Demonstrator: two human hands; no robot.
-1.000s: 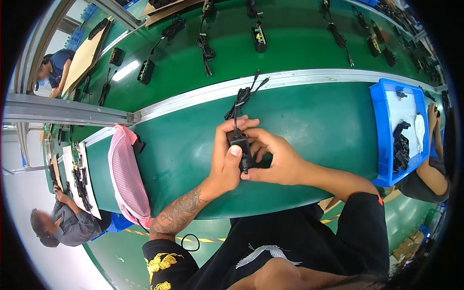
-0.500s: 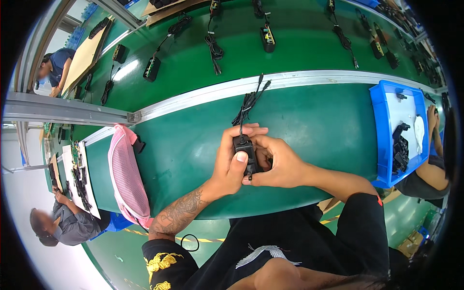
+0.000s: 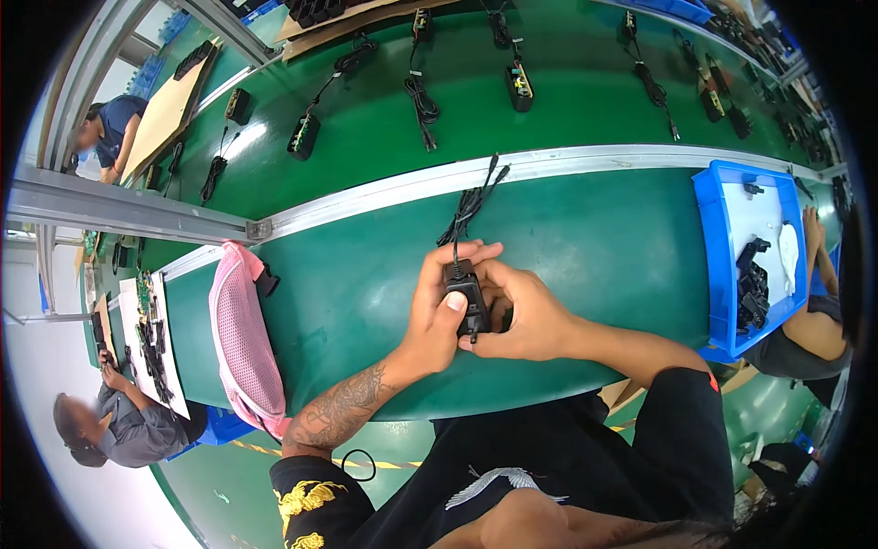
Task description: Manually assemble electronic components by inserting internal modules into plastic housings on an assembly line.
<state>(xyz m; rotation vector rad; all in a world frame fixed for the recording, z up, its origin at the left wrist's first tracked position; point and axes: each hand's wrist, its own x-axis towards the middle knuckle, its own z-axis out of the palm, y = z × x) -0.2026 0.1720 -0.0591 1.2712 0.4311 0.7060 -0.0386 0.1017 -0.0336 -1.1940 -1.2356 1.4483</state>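
A black power adapter (image 3: 467, 295) is held upright between my two hands above the green bench, its body partly covered by fingers. My left hand (image 3: 437, 306) wraps its left side, with the thumb pressed on the front face. My right hand (image 3: 538, 316) curls round from the right, its thumb at the lower end by the plug pins and its other fingers behind the body. From the adapter's top runs a black cable (image 3: 468, 209), bundled and tied, lying on the bench toward the metal rail with its loose ends pointing away from me.
A pink mesh bag (image 3: 245, 334) lies at the left. On the right, a blue tray (image 3: 718, 265) holds black plastic parts (image 3: 754, 288). Beyond the metal rail (image 3: 366, 195), several open adapters with cables lie on a green surface (image 3: 366, 137). Other people sit at both sides.
The view has shifted slightly, and the open adapters beyond the rail appear a little farther right and nearer. My hands keep almost the same grip on the adapter.
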